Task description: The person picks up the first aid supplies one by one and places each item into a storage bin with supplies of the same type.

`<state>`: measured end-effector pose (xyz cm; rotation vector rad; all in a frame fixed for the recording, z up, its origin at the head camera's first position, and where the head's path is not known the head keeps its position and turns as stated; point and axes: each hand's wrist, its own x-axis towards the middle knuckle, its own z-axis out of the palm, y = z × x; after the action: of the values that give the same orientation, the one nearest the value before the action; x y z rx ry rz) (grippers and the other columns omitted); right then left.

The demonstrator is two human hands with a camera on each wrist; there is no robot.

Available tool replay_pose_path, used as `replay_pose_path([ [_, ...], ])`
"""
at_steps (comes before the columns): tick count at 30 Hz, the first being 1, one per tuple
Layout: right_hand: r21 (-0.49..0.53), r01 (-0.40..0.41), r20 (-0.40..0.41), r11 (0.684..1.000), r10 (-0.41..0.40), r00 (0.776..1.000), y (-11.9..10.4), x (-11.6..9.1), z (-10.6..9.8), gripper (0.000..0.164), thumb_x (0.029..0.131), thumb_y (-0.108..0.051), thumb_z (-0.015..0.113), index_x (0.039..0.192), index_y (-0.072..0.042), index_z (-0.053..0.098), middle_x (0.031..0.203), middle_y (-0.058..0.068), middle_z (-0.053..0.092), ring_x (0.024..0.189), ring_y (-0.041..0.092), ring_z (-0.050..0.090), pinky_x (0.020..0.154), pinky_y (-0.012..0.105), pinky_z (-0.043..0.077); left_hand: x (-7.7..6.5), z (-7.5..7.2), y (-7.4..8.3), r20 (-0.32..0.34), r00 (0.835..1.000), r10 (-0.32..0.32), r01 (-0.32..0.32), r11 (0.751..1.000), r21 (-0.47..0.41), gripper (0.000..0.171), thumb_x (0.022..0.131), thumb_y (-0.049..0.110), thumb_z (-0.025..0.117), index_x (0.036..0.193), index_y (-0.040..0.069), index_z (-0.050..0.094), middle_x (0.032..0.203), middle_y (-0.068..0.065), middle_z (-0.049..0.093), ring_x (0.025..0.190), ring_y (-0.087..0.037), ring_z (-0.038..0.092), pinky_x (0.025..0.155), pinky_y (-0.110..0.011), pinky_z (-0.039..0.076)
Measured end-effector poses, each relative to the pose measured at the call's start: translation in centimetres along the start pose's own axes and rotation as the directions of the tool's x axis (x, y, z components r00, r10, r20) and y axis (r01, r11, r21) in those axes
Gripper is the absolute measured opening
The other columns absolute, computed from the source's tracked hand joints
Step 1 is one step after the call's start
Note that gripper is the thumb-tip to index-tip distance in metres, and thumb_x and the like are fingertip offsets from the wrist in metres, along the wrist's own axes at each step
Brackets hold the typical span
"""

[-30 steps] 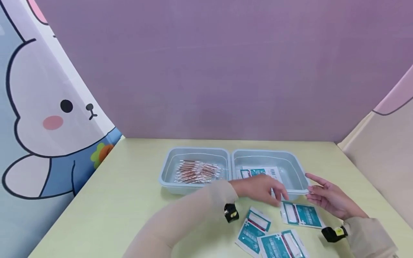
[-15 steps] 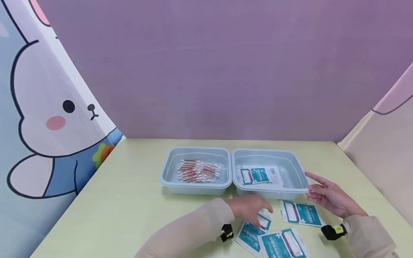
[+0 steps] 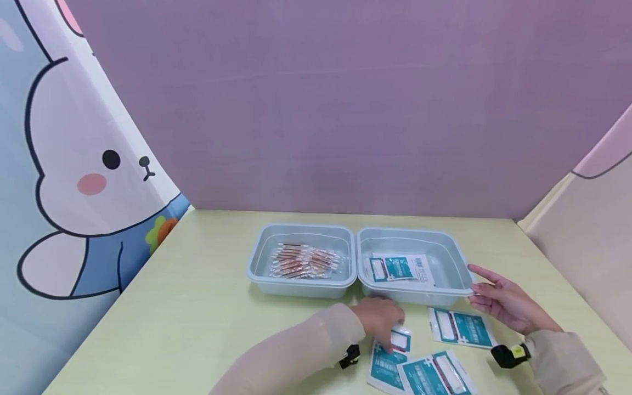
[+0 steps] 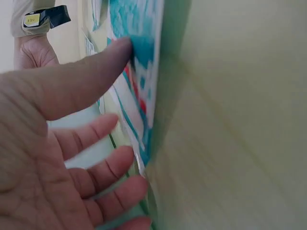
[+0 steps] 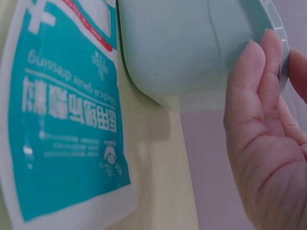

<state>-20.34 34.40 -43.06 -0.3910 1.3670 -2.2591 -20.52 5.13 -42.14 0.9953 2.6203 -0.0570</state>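
My left hand (image 3: 379, 319) is over a teal-and-white gauze dressing packet (image 3: 387, 368) on the table. In the left wrist view its thumb lies on the face of the packet (image 4: 136, 52), and the fingertips are at the packet's edge. My right hand (image 3: 508, 304) holds the right front corner of the right pale-blue plastic box (image 3: 419, 296), fingers and thumb on either side of the rim in the right wrist view. Inside that box lie more gauze packets (image 3: 399, 269). A second packet (image 3: 436, 376) overlaps the first one; a third packet (image 3: 464, 328) lies below the box, near my right hand.
To the left, side by side with the right box, stands another pale-blue box (image 3: 298, 288) with several clear-wrapped brown-and-white cotton swabs (image 3: 303, 260). The pale yellow table (image 3: 163, 329) meets a purple wall panel (image 3: 345, 109) at the back. A printed cartoon backdrop (image 3: 99, 181) borders the left side.
My left hand has come back from the front of the right box to the left packet, which has turned and shifted slightly right. My right hand has stayed at the box corner.
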Motion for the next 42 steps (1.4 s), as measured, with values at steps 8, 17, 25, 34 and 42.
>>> replay_pose_path([
  [8, -0.004, 0.012, -0.03, 1.0, -0.013, 0.999, 0.1, -0.2, -0.1, 0.047, 0.1, 0.006, 0.039, 0.119, -0.025, 0.068, 0.095, 0.007, 0.069, 0.085, 0.02, 0.07, 0.08, 0.03, 0.053, -0.2, 0.3, 1.3, 0.012, 0.988, -0.153, 0.152, 0.986, 0.071, 0.036, 0.065, 0.049, 0.084, 0.076, 0.023, 0.062, 0.072, 0.011, 0.051, 0.073, -0.011, 0.043, 0.08, -0.031, 0.034],
  [17, 0.015, 0.007, -0.026, 1.0, -0.006, 1.0, 0.2, -0.2, -0.1, 0.047, 0.099, 0.006, 0.039, 0.119, -0.024, 0.069, 0.094, 0.008, 0.07, 0.084, 0.02, 0.07, 0.08, 0.031, 0.053, -0.8, -0.6, 0.9, 0.064, 0.992, -0.113, 0.121, 0.984, -0.13, 0.03, 0.071, 0.038, 0.084, 0.085, 0.021, 0.062, 0.074, 0.011, 0.053, 0.064, -0.008, 0.049, 0.064, -0.026, 0.041],
  [25, 0.047, 0.01, 0.004, 0.999, -0.01, 1.0, 0.2, -0.2, -0.1, 0.047, 0.099, 0.007, 0.039, 0.12, -0.023, 0.069, 0.094, 0.009, 0.071, 0.085, 0.02, 0.07, 0.081, 0.031, 0.053, -2.4, -3.1, 0.2, -0.007, 1.0, 0.029, -0.029, 0.889, -0.456, 0.028, 0.086, 0.034, 0.072, 0.072, 0.015, 0.057, 0.062, 0.006, 0.058, 0.041, -0.007, 0.044, 0.041, -0.018, 0.034],
  [34, 0.058, -0.002, 0.021, 0.998, 0.001, 1.0, 0.0, 0.1, 0.0, 0.047, 0.099, 0.007, 0.038, 0.12, -0.023, 0.069, 0.094, 0.011, 0.071, 0.086, 0.02, 0.07, 0.081, 0.03, 0.052, -2.2, -6.0, -2.1, -0.128, 0.992, -0.017, -0.082, 0.682, -0.727, 0.012, 0.089, 0.022, 0.069, 0.088, 0.011, 0.065, 0.068, 0.004, 0.063, 0.046, -0.009, 0.05, 0.04, -0.022, 0.036],
  [42, 0.038, 0.0, 0.013, 0.999, -0.001, 1.0, -0.2, 0.2, 0.0, 0.048, 0.099, 0.007, 0.038, 0.12, -0.024, 0.069, 0.096, 0.011, 0.071, 0.087, 0.021, 0.07, 0.081, 0.031, 0.052, -2.0, -7.4, -3.0, -0.147, 0.983, -0.113, -0.053, 0.586, -0.808, 0.013, 0.09, 0.015, 0.068, 0.1, 0.007, 0.067, 0.071, 0.001, 0.065, 0.044, -0.013, 0.048, 0.041, -0.023, 0.037],
])
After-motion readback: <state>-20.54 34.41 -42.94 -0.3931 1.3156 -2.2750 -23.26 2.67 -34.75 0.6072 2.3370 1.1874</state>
